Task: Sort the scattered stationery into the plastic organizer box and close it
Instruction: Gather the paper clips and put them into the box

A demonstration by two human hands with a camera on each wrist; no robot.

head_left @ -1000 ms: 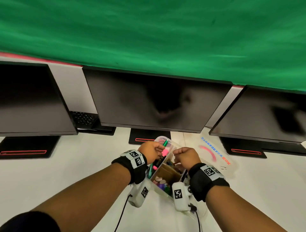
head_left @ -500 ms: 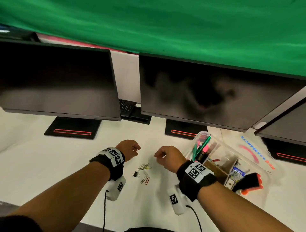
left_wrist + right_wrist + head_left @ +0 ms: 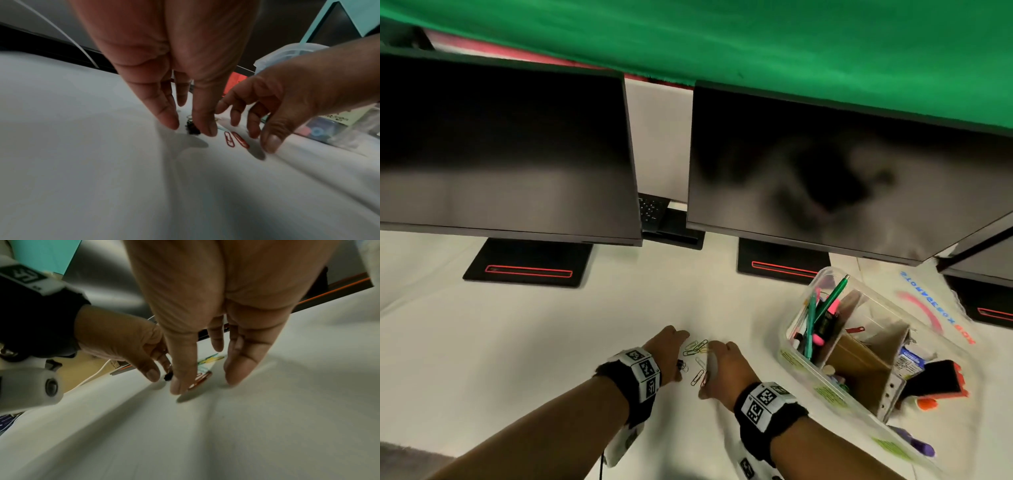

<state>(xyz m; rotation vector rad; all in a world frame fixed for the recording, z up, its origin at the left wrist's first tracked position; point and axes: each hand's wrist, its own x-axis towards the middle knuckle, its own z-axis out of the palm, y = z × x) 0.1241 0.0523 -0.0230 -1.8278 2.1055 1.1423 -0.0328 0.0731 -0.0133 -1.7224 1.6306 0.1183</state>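
Observation:
Several coloured paper clips (image 3: 697, 347) and a small black binder clip (image 3: 680, 365) lie on the white table between my two hands. My left hand (image 3: 671, 346) reaches down beside the black binder clip (image 3: 192, 129), fingers straight, holding nothing. My right hand (image 3: 717, 368) hovers with spread fingers over two red paper clips (image 3: 236, 139), its thumb tip near the table. The clear plastic organizer box (image 3: 796, 356) stands open to the right, holding pens, highlighters and cardboard dividers. Its lid (image 3: 928, 308) lies behind it.
Two dark monitors (image 3: 808, 171) on black stands (image 3: 527, 263) line the back of the table. A black and orange item (image 3: 941, 378) and a purple marker (image 3: 917, 445) sit at the box's near right end. A cable runs from my left wrist camera.
Both hands left the organizer box, moved left to the scattered clips, then dropped lower and spread their fingers around them. The head view shifted left.

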